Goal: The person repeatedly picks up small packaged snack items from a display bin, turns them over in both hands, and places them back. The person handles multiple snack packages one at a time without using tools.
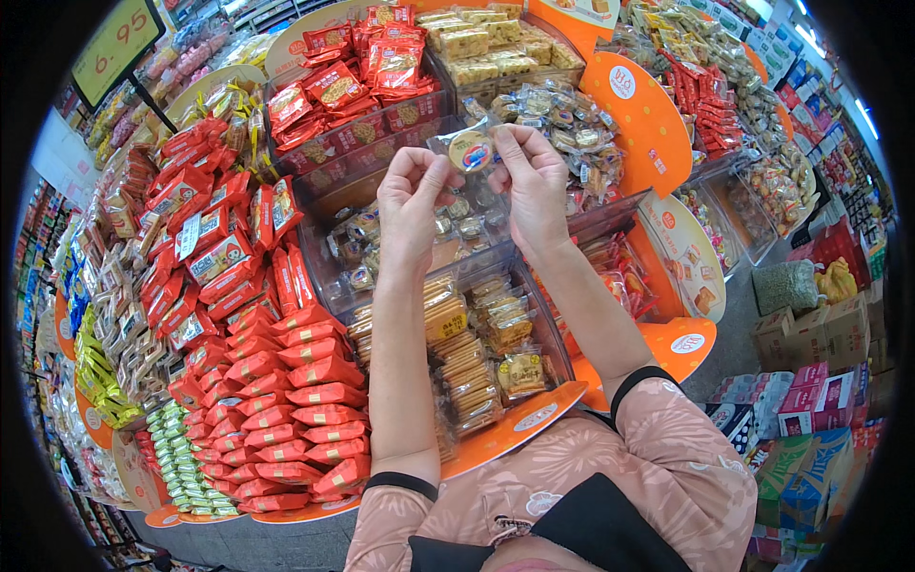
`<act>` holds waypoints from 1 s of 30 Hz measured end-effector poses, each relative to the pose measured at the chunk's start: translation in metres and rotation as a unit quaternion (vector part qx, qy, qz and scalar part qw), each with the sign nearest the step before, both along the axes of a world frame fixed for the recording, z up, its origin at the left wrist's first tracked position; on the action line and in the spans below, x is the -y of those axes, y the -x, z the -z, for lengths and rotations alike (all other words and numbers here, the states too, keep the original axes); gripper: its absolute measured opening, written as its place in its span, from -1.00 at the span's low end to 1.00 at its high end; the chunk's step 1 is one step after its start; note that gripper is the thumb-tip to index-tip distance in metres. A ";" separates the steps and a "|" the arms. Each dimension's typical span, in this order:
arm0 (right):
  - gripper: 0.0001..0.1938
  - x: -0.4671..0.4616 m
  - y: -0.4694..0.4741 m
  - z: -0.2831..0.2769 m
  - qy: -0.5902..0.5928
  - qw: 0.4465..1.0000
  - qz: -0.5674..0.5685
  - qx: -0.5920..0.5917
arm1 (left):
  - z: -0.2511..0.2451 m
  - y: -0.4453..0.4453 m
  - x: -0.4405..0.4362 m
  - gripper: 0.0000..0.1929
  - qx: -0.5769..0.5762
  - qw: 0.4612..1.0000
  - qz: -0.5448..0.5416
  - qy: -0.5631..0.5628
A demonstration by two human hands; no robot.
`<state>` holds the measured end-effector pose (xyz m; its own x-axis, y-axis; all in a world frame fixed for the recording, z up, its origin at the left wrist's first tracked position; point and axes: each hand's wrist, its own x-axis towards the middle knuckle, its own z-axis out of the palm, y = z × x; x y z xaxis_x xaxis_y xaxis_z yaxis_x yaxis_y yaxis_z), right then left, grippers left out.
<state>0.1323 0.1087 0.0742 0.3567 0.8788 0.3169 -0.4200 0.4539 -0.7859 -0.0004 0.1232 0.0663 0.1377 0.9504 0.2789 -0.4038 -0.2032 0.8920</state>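
Observation:
Between both hands a small round biscuit in a clear wrapper (472, 151) is stretched out, its face bearing a blue and red print. My left hand (422, 189) pinches one end of the wrapper between thumb and fingers. The opposite end is gripped by my right hand (530, 179). Below them lies a clear plastic bin (325, 268) holding similar small wrapped pieces (357, 232) in loose heaps. More wrapped round sweets or biscuits (565, 114) fill the bin just beyond my right hand.
Red packets (286, 422) are stacked high at the left. Nearer me, a bin holds wrapped crackers (465, 379). Red snack bags (379, 64) and pale wrapped bars (493, 43) stand farther back. Orange card panels (640, 121) rise between bins. Cardboard cartons (815, 343) sit at the right.

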 end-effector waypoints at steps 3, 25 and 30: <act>-0.88 -0.001 0.005 0.001 0.002 1.000 -0.002 -0.012 | 0.000 -0.004 0.001 -0.91 0.026 0.999 -0.013 0.014; -0.75 -0.079 0.043 0.038 0.130 0.936 -0.238 0.225 | -0.031 0.053 0.004 -0.94 0.229 0.885 -0.397 -0.076; -0.62 -0.130 0.035 0.108 0.123 0.791 -0.117 0.588 | -0.024 0.058 -0.004 -0.95 0.239 0.890 -0.383 -0.061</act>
